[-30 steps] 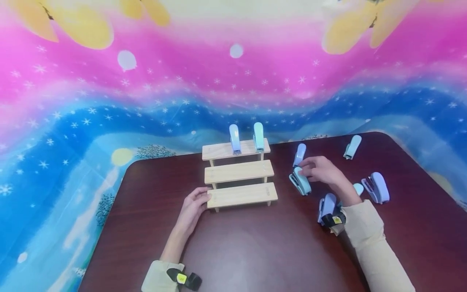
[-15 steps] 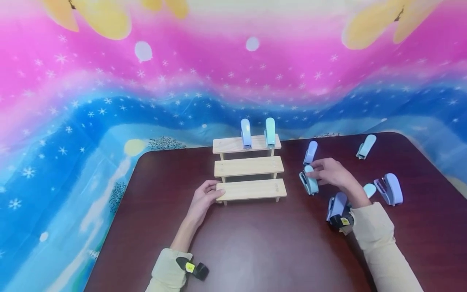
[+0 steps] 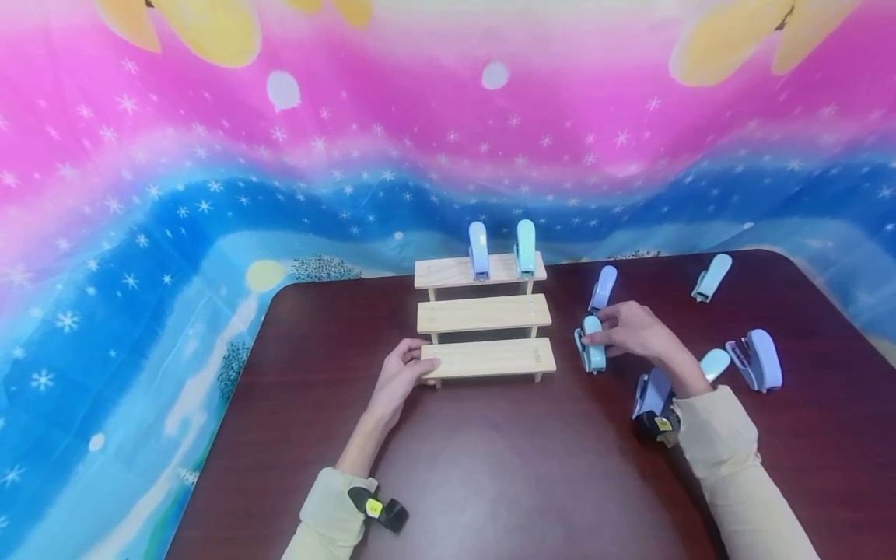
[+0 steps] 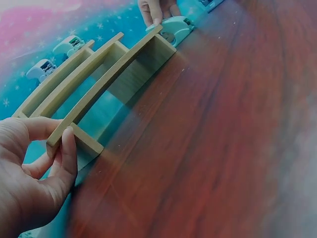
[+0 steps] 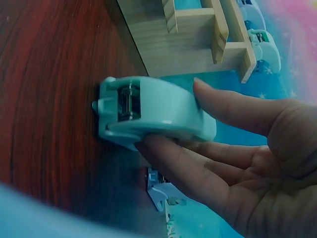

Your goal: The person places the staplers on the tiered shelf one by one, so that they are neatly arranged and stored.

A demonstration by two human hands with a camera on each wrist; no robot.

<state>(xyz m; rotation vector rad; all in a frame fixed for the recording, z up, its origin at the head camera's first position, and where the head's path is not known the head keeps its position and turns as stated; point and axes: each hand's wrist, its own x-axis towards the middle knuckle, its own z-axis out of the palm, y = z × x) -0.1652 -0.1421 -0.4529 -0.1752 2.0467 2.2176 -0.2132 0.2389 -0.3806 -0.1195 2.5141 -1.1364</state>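
Observation:
My left hand [image 3: 395,383] pinches the left end of the lowest step of a three-step wooden stand [image 3: 486,359], thumb on the board's front edge. In the left wrist view the fingertips [image 4: 68,139] hold the board's corner by its leg. My right hand [image 3: 633,333] grips a mint-green stapler [image 3: 593,346] to the right of the stand. The right wrist view shows the thumb on one side of this stapler [image 5: 163,101] and fingers on the other, its front end close over the table. A lilac stapler [image 3: 479,250] and another mint stapler [image 3: 526,247] stand on the top step.
Behind the right hand stands a lilac stapler [image 3: 603,288]. Farther right are a mint stapler [image 3: 712,277] and a lilac stapler [image 3: 759,359]. Another lilac stapler [image 3: 652,391] and a mint one [image 3: 715,363] are partly hidden by the right wrist. A patterned cloth [image 3: 336,194] hangs behind the table.
The right hand has turned the mint stapler so that it points more straight toward the front. My left thumb has come onto the lowest step. The head view has shifted slightly.

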